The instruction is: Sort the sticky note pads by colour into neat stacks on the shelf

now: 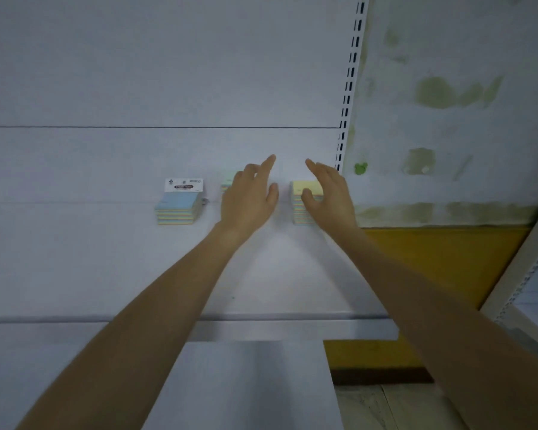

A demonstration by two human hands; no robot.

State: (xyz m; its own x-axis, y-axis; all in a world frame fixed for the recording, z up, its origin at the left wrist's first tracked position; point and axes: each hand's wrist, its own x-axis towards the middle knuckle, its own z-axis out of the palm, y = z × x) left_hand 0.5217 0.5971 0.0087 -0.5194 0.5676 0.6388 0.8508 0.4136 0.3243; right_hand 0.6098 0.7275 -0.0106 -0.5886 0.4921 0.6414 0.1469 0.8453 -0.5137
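Three stacks of sticky note pads stand in a row at the back of the white shelf (106, 259). The left stack (177, 209) has a blue top and a white label card behind it. My left hand (249, 197) hovers in front of the middle stack (228, 181), which has a green top and is mostly hidden by it; the fingers are apart and hold nothing. The right stack (303, 200) has a yellow top. My right hand (330, 193) is open beside and partly over it, thumb near its front face.
A slotted shelf upright (350, 79) runs up at the right of the back panel. Beyond it is a stained wall (448, 103) with a yellow band. A lower shelf (246, 383) juts out below the front edge.
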